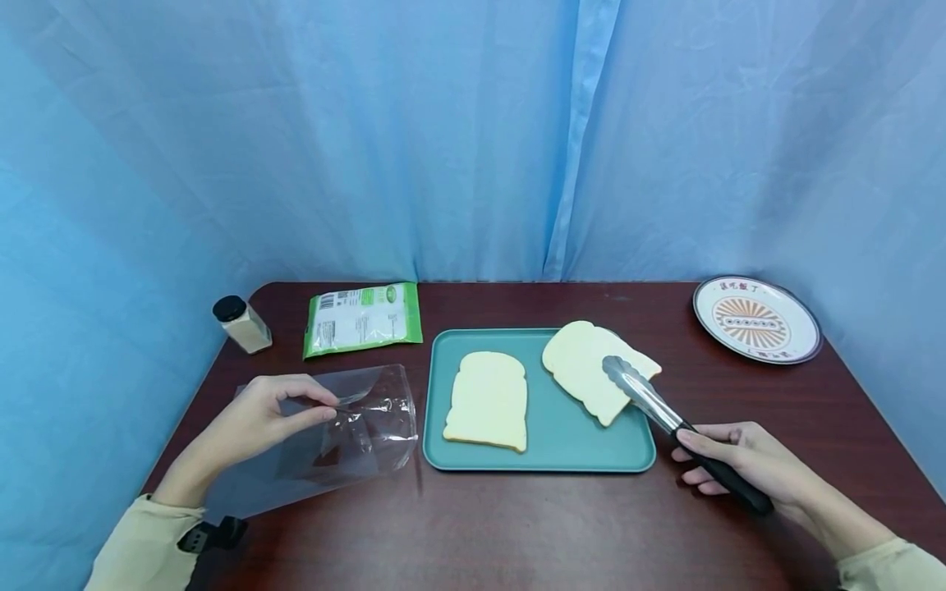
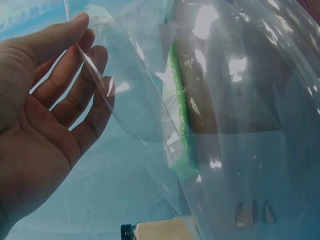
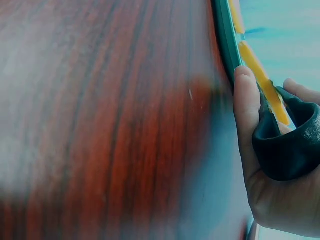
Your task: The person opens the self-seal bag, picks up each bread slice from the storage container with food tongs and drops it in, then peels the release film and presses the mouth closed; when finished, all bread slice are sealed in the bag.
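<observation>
Between thumb and fingers, my left hand (image 1: 254, 419) pinches the edge of a clear plastic bag (image 1: 373, 435), whose film also fills much of the left wrist view. My right hand (image 1: 750, 464) holds black-handled metal tongs (image 1: 646, 398). One scalloped tip lies over a slanted bread slice (image 1: 580, 361) at the right end of a green tray (image 1: 576, 460); the other tip is hidden. That slice reaches past the tray's right rim. Another bread slice (image 1: 488, 398) lies flat on the tray's left half. The black handles (image 3: 287, 155) show within my right hand in the right wrist view.
A green and white packet (image 1: 364, 318) lies behind the bag. At the back left stands a black-capped shaker jar (image 1: 244, 326). A round printed plate (image 1: 757, 320) sits at the table's back right. Blue curtains (image 1: 458, 148) surround the brown table (image 1: 502, 525).
</observation>
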### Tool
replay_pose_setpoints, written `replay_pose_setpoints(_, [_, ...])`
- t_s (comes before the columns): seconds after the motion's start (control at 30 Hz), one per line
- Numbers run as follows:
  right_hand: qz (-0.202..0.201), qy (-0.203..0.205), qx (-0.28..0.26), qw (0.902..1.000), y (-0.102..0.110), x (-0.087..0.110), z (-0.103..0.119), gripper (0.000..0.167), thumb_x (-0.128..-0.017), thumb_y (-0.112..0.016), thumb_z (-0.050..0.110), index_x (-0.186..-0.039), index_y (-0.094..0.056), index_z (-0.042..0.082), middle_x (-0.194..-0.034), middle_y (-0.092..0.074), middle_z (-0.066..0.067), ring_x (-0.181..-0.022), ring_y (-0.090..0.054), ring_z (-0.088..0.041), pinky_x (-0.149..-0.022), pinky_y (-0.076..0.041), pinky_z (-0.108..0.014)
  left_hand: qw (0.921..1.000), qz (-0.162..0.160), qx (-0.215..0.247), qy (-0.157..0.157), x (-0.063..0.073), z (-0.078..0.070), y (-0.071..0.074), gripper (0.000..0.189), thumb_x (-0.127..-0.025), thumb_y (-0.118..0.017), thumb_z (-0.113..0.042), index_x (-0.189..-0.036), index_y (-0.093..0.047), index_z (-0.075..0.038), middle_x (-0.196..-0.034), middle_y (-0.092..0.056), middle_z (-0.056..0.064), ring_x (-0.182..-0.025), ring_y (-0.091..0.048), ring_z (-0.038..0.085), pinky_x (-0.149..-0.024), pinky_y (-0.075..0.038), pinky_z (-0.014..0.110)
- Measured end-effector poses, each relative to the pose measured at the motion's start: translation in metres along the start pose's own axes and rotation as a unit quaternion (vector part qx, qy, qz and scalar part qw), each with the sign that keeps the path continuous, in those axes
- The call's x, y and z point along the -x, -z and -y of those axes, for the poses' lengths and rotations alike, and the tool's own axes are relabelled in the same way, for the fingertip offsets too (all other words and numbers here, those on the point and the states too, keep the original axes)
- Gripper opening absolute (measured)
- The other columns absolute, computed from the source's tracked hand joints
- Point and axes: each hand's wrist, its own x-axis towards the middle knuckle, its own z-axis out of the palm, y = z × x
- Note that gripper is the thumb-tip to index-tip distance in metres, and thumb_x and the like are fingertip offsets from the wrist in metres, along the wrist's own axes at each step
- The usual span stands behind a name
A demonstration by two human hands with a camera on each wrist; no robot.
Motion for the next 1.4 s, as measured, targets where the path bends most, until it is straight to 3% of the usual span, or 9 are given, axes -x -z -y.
replay_pose_setpoints(0.17, [0.007, 0.006, -0.01, 0.9999, 0.004, 0.004, 0.002, 0.068, -0.106, -0.057, 0.033, -0.148, -0.033, -0.015, -0.116, -0.072, -0.015, -0.092, -0.074, -0.028, -0.08, -0.06, -0.045, 0.9999, -0.003, -0.009, -0.009, 0.0, -0.001, 0.003, 0.018, -0.089, -0.079, -0.012, -0.104, -0.077, -0.02, -0.1, -0.073, -0.01, -0.087, -0.067, 0.009, -0.07, -0.058, 0.028])
replay_pose_setpoints(0.27, [0.013, 0.006, -0.03, 0.9994, 0.009, 0.007, 0.005, 0.051, -0.107, -0.054, 0.033, -0.144, -0.049, -0.002, -0.118, -0.072, -0.013, -0.095, -0.073, -0.026, -0.081, -0.06, -0.044, 0.9997, -0.007, -0.019, -0.012, -0.001, -0.002, 0.007, 0.019, -0.088, -0.08, -0.011, -0.104, -0.077, -0.021, -0.099, -0.073, -0.011, -0.086, -0.067, 0.008, -0.07, -0.058, 0.027])
replay_pose_setpoints(0.37, [0.018, 0.007, -0.043, 0.9989, 0.013, 0.01, 0.01, 0.03, -0.108, -0.052, 0.032, -0.13, -0.065, 0.017, -0.118, -0.072, -0.011, -0.097, -0.073, -0.024, -0.083, -0.059, -0.043, 0.9992, -0.014, -0.033, -0.018, -0.001, -0.005, 0.012, 0.022, -0.087, -0.08, -0.009, -0.104, -0.077, -0.021, -0.099, -0.073, -0.01, -0.086, -0.067, 0.007, -0.07, -0.057, 0.024])
replay_pose_setpoints(0.5, [0.04, 0.024, -0.048, 0.9978, 0.016, 0.012, 0.017, 0.026, -0.11, -0.048, 0.028, -0.123, -0.07, 0.024, -0.118, -0.073, -0.009, -0.098, -0.073, -0.024, -0.083, -0.059, -0.042, 0.9965, -0.039, -0.057, -0.047, -0.002, -0.01, 0.02, 0.029, -0.082, -0.082, 0.0, -0.104, -0.077, -0.019, -0.099, -0.073, -0.009, -0.087, -0.066, 0.006, -0.07, -0.055, 0.019])
replay_pose_setpoints(0.63, [0.07, 0.043, -0.055, 0.9951, 0.013, 0.014, 0.023, 0.03, -0.111, -0.044, 0.022, -0.124, -0.071, 0.023, -0.118, -0.073, -0.009, -0.096, -0.073, -0.024, -0.083, -0.059, -0.043, 0.993, -0.06, -0.066, -0.077, -0.006, -0.014, 0.027, 0.034, -0.078, -0.083, 0.006, -0.103, -0.078, -0.018, -0.099, -0.073, -0.007, -0.087, -0.064, 0.007, -0.071, -0.053, 0.016])
replay_pose_setpoints(0.8, [0.1, 0.058, -0.049, 0.9921, 0.004, 0.013, 0.028, 0.032, -0.111, -0.043, 0.018, -0.127, -0.07, 0.02, -0.118, -0.072, -0.012, -0.094, -0.074, -0.026, -0.082, -0.059, -0.045, 0.9929, -0.062, -0.061, -0.081, -0.01, -0.016, 0.028, 0.033, -0.078, -0.083, 0.006, -0.103, -0.078, -0.017, -0.099, -0.074, -0.005, -0.087, -0.064, 0.007, -0.069, -0.053, 0.018])
replay_pose_setpoints(1.07, [0.158, 0.076, -0.033, 0.9839, -0.011, 0.006, 0.03, 0.035, -0.111, -0.041, 0.015, -0.131, -0.065, 0.001, -0.119, -0.069, -0.019, -0.091, -0.073, -0.028, -0.078, -0.06, -0.043, 0.9941, -0.045, -0.054, -0.083, -0.015, -0.016, 0.019, 0.034, -0.079, -0.082, 0.006, -0.105, -0.077, -0.014, -0.099, -0.073, -0.006, -0.086, -0.065, 0.007, -0.069, -0.052, 0.018])
replay_pose_setpoints(1.4, [0.215, 0.086, -0.047, 0.9717, -0.037, 0.004, 0.036, 0.035, -0.11, -0.041, 0.011, -0.13, -0.058, -0.013, -0.116, -0.067, -0.028, -0.085, -0.074, -0.022, -0.072, -0.061, -0.039, 0.9932, -0.037, -0.053, -0.096, -0.018, -0.018, 0.009, 0.036, -0.078, -0.082, 0.009, -0.105, -0.077, -0.014, -0.101, -0.073, -0.007, -0.087, -0.065, 0.007, -0.069, -0.051, 0.017])
